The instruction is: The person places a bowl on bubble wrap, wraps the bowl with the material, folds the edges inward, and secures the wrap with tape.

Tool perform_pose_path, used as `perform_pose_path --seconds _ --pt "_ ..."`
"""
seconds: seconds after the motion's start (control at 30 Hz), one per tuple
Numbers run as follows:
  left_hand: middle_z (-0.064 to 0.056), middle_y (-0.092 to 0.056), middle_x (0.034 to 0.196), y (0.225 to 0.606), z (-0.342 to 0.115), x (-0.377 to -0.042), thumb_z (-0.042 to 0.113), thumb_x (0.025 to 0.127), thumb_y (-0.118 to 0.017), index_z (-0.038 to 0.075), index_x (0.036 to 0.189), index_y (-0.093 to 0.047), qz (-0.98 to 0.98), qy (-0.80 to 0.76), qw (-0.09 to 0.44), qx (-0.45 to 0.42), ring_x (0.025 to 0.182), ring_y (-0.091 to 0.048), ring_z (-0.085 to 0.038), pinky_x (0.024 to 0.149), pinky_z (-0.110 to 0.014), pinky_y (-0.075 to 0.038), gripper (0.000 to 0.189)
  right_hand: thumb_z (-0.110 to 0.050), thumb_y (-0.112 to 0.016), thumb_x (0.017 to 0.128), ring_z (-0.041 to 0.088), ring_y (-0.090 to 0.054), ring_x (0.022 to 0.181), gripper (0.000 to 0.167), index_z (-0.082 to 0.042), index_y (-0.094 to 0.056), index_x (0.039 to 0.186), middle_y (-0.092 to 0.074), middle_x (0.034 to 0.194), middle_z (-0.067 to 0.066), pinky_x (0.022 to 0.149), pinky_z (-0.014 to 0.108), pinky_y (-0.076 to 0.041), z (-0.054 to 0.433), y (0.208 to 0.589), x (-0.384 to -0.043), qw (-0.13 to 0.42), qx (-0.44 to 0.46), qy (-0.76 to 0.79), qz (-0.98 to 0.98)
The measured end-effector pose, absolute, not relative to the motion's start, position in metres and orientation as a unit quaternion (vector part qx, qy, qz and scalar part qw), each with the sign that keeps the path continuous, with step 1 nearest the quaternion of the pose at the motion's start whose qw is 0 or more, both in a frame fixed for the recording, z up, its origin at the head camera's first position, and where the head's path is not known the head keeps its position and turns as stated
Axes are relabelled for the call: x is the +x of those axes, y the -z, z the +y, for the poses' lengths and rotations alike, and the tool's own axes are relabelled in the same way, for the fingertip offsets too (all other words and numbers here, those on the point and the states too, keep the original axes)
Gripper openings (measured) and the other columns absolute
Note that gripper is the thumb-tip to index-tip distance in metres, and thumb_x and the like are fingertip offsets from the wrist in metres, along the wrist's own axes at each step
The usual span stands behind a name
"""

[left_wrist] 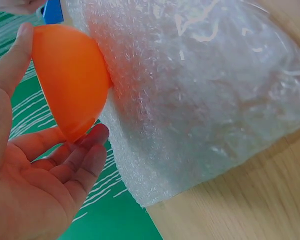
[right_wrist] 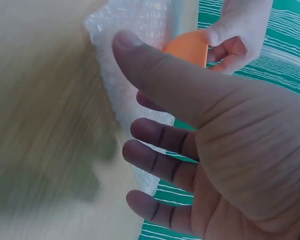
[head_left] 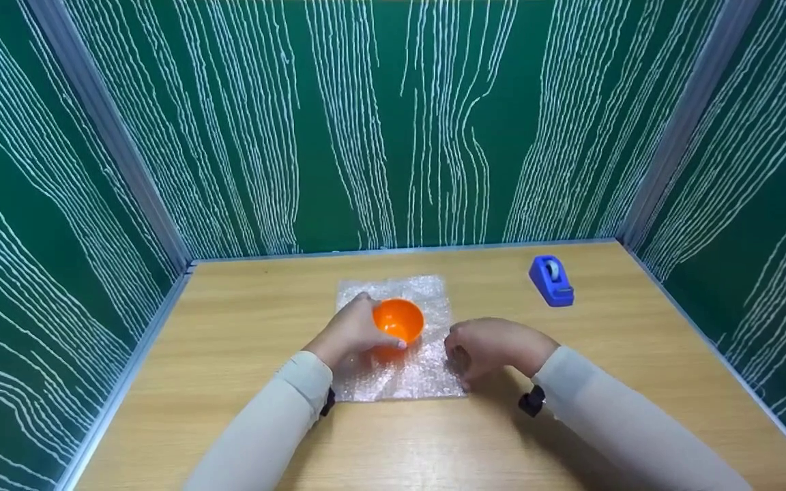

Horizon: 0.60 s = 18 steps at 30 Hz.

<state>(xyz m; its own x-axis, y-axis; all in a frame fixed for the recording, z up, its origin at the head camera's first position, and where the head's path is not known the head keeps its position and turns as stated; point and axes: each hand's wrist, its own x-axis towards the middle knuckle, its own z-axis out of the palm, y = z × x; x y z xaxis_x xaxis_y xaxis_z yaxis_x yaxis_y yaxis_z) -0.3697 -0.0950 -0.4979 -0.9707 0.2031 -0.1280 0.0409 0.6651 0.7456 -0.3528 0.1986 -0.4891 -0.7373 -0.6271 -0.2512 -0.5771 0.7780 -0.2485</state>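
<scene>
An orange bowl [head_left: 403, 320] stands upright on a sheet of bubble wrap [head_left: 393, 389]. My left hand [head_left: 354, 329] grips it from the left, and the left wrist view shows the thumb at one side of the bowl [left_wrist: 72, 75] and the fingers at the other. Beside the right edge of the wrap is my right hand [head_left: 495, 344], thumb and fingers apart. Nothing lies between them in the right wrist view, where the hand [right_wrist: 224, 145] partly covers the bubble wrap [right_wrist: 122, 30] and the bowl.
A blue tape dispenser [head_left: 551, 281] with a roll of tape sits at the back right of the wooden table [head_left: 243, 327]. Green panels [head_left: 393, 136] with wavy white lines enclose the table at the back and both sides.
</scene>
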Motion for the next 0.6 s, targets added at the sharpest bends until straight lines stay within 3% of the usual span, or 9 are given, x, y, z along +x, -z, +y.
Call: perform_pose_path --seconds 0.27,0.47,0.6 --pt "-0.012 -0.071 0.134 0.4986 -0.0957 -0.3703 0.040 0.073 -0.110 0.008 0.151 -0.056 0.906 -0.406 0.102 0.072 0.118 -0.069 -0.030 0.117 -0.053 -0.060 0.100 -0.031 -0.108 0.078 0.016 -0.066 0.090 0.048 -0.029 -0.079 0.115 -0.072 0.098 -0.014 0.097 0.038 -0.064 0.1997 0.4950 -0.3518 0.189 -0.335 0.062 0.921" --pt "-0.013 -0.070 0.135 0.4993 -0.0961 -0.3707 0.042 0.073 -0.109 0.007 0.151 -0.054 0.907 -0.403 0.098 0.074 0.119 -0.068 -0.032 0.117 -0.053 -0.059 0.101 -0.030 -0.107 0.078 0.019 -0.064 0.086 0.044 -0.029 -0.078 0.111 -0.070 0.092 -0.012 0.088 0.036 -0.060 0.1966 0.4969 -0.3520 0.190 -0.330 0.058 0.923" --pt "-0.014 -0.070 0.137 0.4996 -0.0965 -0.3708 0.042 0.073 -0.109 0.005 0.152 -0.054 0.907 -0.403 0.097 0.077 0.120 -0.068 -0.033 0.118 -0.054 -0.058 0.103 -0.029 -0.106 0.080 0.018 -0.064 0.087 0.042 -0.029 -0.078 0.112 -0.070 0.092 -0.013 0.090 0.036 -0.059 0.1958 0.4977 -0.3523 0.191 -0.328 0.058 0.923"
